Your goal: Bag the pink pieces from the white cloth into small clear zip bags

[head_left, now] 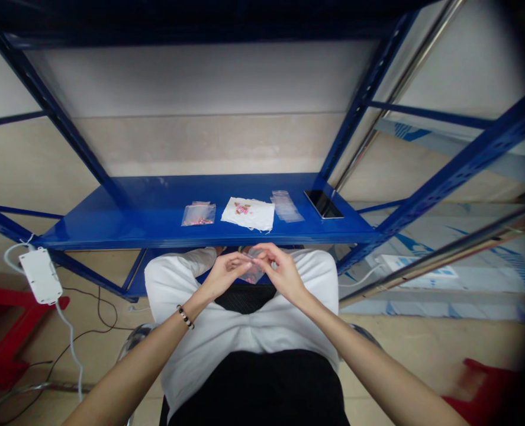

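Note:
Between my two hands, above my lap, hangs a small clear plastic bag with little pink pieces at its bottom. My left hand pinches the bag's top edge on one side, and my right hand pinches it on the other. On the blue shelf in front of me lies a white cloth or paper with a few pink and brown bits on it. Left of it rests a filled clear bag holding similar small pink pieces. To its right is a stack of flat clear bags.
A dark tablet or phone lies at the right of the blue shelf. Blue metal posts frame both sides. A white power box with cables hangs at the left, near a red stool.

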Motion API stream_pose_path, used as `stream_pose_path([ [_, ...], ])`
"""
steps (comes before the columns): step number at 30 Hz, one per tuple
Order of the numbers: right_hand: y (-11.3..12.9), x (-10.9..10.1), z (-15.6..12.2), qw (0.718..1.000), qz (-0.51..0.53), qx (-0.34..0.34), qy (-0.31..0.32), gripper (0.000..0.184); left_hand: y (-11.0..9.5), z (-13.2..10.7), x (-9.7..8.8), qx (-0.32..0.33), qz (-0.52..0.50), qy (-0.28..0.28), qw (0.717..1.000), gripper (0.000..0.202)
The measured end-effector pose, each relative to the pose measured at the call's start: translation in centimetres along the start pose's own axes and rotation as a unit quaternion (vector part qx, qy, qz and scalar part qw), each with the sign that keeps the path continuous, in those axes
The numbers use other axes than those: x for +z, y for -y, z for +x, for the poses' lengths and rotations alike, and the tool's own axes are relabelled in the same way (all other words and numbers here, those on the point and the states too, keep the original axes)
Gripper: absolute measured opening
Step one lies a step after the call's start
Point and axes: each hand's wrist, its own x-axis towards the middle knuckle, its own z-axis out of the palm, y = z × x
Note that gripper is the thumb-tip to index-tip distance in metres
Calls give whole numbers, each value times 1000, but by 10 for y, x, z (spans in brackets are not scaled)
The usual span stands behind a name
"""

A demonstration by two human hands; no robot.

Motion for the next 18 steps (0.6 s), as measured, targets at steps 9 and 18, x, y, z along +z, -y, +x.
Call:
stream_pose_path([
  [9, -4, 6, 1, 987, 118, 109, 5, 30, 4, 0, 2, 6, -4, -153, 988, 35],
  [18, 0, 7, 1, 974, 158, 159, 28, 27, 1, -4, 7, 20, 31, -205, 978, 35],
])
